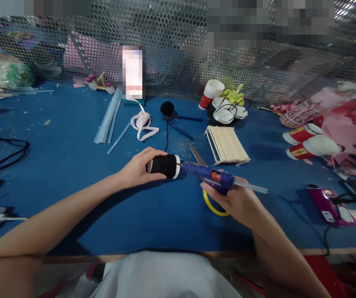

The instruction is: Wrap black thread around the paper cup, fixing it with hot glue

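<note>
My left hand (pixel 143 167) is wrapped round a paper cup (pixel 165 166) that lies on its side, covered in black cord, its white rim facing right. A strand of the cord runs from the cup up to a black ball of cord (pixel 167 108). In my right hand (pixel 236 198) is a blue hot glue gun (pixel 210 174), with a clear glue stick poking out of its back. The nozzle points left and is at the cup's white rim; whether it touches cannot be made out. Scissors with yellow handles (pixel 210 205) lie partly hidden beneath the glue gun and hand.
Blue-handled pliers (pixel 184 124), white ribbon (pixel 142 124) and clear glue sticks (pixel 109 114) lie beyond the cup. A small stick-built piece (pixel 227 145) sits right of centre. Paper cups (pixel 313 147) and a purple power strip (pixel 330 205) are at the right. Perforated metal mesh (pixel 171 49) backs the table.
</note>
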`<state>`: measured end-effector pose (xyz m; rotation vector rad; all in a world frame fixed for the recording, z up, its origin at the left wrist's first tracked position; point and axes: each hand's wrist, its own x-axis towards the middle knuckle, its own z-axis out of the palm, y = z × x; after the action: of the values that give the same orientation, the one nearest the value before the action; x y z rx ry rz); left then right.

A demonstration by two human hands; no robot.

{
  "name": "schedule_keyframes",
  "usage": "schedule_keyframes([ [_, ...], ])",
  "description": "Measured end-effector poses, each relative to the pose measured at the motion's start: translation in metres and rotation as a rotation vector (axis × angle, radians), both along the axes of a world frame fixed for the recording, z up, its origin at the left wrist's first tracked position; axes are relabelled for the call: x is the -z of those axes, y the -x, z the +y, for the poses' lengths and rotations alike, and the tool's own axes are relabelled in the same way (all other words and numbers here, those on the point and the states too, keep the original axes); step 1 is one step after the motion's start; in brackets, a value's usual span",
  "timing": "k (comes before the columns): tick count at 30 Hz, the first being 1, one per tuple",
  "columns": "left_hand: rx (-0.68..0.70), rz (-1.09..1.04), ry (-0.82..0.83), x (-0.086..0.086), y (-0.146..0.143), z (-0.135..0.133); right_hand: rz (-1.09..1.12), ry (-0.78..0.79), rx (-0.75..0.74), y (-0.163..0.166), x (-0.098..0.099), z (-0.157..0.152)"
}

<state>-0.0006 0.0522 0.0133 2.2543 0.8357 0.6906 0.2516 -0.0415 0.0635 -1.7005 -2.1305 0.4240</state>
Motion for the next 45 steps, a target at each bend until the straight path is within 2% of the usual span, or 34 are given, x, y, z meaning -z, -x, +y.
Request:
schedule_keyframes([
  [14, 0.158, 0.03, -0.116, -0.002, 0.003, -0.004, 0.018, -0.013, 0.029, 0.0, 0.003, 0.006],
  [37, 0.179, 0.044, -0.121, 0.0, 0.004, -0.003, 0.032, 0.124, 0.023, -0.007, -0.001, 0.005],
  [45, 0.192, 0.037, -0.128, -0.001, 0.004, -0.002, 0.057, 0.051, 0.028, -0.003, 0.004, 0.016],
])
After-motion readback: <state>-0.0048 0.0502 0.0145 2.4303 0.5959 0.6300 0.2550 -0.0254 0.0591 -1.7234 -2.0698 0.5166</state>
